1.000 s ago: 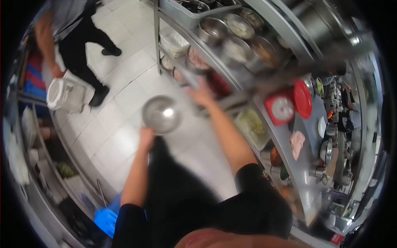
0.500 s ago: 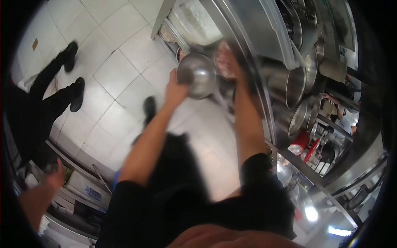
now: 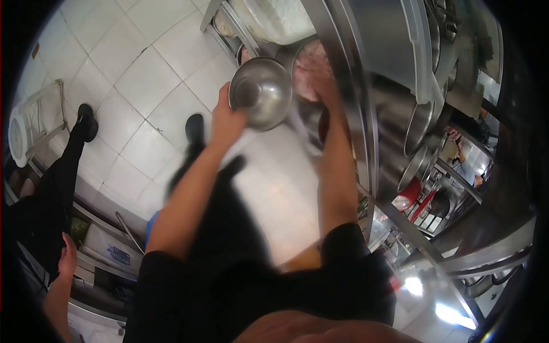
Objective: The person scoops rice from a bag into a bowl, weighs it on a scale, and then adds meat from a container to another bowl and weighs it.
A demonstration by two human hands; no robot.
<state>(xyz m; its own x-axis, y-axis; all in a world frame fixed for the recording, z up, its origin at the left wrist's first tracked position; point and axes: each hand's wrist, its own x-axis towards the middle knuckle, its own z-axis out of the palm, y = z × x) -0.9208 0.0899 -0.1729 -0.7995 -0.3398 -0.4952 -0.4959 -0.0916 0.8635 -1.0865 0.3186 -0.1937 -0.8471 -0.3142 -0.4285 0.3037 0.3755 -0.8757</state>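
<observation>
My left hand [image 3: 227, 123] grips the rim of an otherwise empty round steel bowl [image 3: 273, 91], tilted so its inside faces me. Just right of it, under the steel counter, my right hand [image 3: 323, 87] reaches into a metal container [image 3: 286, 54] of pinkish raw meat [image 3: 310, 64]. The fingers of that hand are blurred and partly sunk against the meat, so their grip is hidden. The held bowl is close beside the meat container.
A steel counter edge [image 3: 355, 86] runs above my right arm. A clear plastic tub [image 3: 280, 23] of pale contents sits on the low shelf. Steel pots [image 3: 420, 123] stand at right. Another person's hand [image 3: 67, 258] and leg [image 3: 60, 177] are at left, near a white stool [image 3: 20, 137].
The view has shifted slightly. My left hand still holds the bowl, and my right hand is still at the meat. At left, the other person has moved, bringing a white stool into view.
</observation>
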